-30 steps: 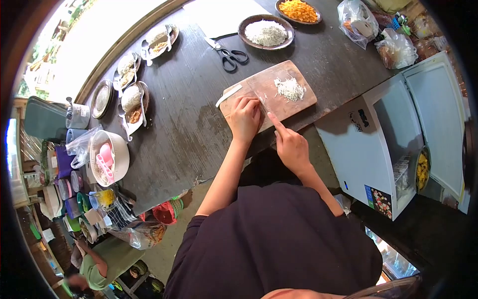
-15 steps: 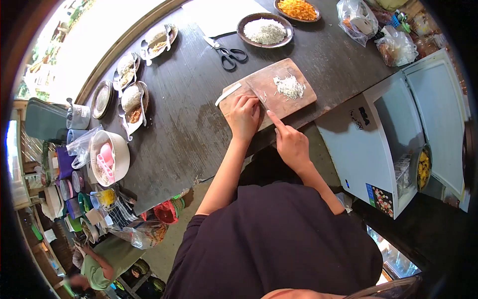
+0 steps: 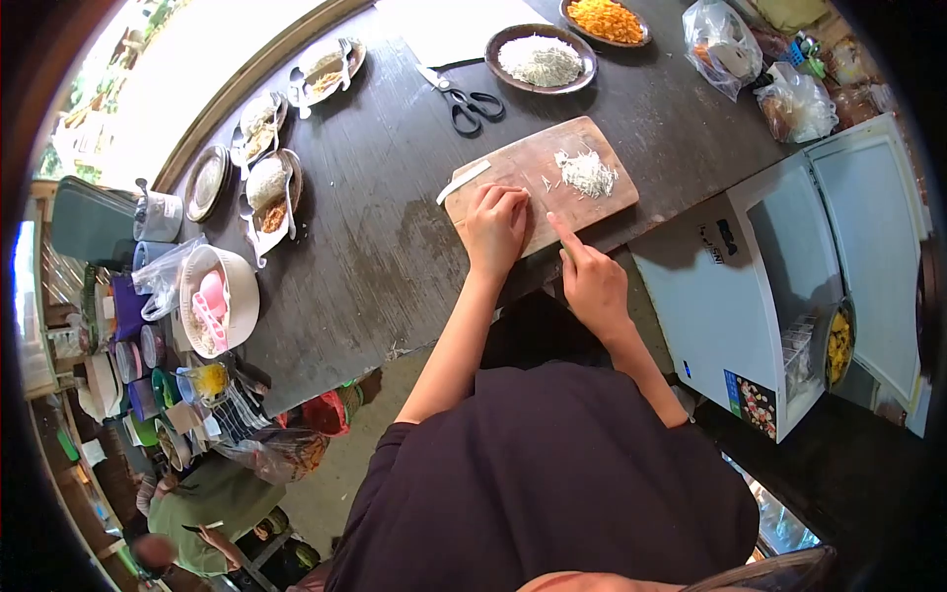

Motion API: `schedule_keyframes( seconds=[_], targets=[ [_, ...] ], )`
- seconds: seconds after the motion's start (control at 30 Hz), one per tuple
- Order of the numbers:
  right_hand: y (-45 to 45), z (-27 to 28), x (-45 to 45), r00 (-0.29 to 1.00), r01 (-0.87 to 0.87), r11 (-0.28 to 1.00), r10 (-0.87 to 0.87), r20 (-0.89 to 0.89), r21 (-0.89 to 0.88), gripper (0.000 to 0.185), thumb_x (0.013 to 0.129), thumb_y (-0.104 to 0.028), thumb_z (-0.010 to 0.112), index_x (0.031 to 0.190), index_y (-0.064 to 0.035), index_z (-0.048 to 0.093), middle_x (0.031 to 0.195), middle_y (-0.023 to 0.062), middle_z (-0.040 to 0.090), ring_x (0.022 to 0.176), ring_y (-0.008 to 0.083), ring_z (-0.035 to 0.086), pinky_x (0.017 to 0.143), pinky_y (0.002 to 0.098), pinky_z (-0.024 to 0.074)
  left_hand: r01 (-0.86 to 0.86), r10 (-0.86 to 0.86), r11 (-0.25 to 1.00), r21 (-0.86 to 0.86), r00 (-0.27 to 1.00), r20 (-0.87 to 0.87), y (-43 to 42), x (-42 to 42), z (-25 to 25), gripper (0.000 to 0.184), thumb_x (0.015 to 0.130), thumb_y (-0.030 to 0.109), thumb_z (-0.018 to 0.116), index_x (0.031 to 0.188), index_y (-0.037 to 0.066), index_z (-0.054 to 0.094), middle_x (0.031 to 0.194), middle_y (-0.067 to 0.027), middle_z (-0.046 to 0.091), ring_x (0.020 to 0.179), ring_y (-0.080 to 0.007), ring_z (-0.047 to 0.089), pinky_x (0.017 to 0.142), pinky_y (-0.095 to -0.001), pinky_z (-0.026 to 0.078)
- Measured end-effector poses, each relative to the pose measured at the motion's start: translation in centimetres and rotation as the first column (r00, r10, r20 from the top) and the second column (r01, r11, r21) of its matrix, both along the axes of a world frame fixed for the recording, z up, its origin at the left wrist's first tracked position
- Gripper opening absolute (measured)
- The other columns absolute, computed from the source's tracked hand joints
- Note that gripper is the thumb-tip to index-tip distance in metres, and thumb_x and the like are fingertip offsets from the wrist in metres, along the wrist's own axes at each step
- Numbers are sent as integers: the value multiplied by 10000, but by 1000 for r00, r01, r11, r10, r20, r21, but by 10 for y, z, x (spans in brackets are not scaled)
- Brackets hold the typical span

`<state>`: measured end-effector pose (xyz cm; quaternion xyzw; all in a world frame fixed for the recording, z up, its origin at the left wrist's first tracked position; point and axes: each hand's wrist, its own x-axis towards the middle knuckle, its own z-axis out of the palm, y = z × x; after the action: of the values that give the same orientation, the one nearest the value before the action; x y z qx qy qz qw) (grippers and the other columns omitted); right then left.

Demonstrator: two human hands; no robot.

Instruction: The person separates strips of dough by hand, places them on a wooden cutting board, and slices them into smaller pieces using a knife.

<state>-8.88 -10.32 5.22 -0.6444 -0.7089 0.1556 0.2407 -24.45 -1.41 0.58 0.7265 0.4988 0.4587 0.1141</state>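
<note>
Two hands, shred pile (white) beyond right one

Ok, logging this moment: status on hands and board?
Left hand, fingers curled on cutting board. Right hand at its near edge, index finger extended, grip's contents mostly hidden. White shreds clear of both.

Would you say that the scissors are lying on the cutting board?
No, the scissors lie on the dark table, apart from the cutting board.
</note>
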Motion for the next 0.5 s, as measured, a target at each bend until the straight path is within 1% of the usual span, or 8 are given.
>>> schedule_keyframes(
  seconds=[0.03, 0.1, 0.5],
  targets=[
    [-2, 3, -2, 1000, -2, 1000, 2, 2, 0, 602, 934, -126, 607, 1498, -295, 483, 770, 141, 668, 710, 346, 682, 637, 465, 539, -2, 2, 1000, 0, 1000, 2, 0, 0, 1, 111, 794, 40, 727, 904, 24, 732, 977, -97, 725, 999, -306, 647, 896, -396, 523],
    [-5, 7, -5, 1000, -13, 992, 14, 7, -127, 640, 935, -90, 586, 1518, -310, 444, 866, 178, 702, 808, 376, 682, 711, 483, 525, -14, 14, 1000, 3, 1000, -9, 0, -1, 1, 118, 780, 35, 726, 897, 15, 725, 981, -104, 722, 1004, -310, 647, 900, -400, 521],
    [-5, 3, -4, 1000, -17, 992, 17, -4, -127, 632, 931, -95, 593, 1513, -299, 455, 879, 174, 708, 807, 374, 686, 714, 485, 529, 0, 0, 1000, 10, 1000, -10, 0, -1, -1, 122, 764, 19, 722, 884, 0, 714, 970, -114, 717, 1016, -318, 642, 904, -405, 519]
  ],
)
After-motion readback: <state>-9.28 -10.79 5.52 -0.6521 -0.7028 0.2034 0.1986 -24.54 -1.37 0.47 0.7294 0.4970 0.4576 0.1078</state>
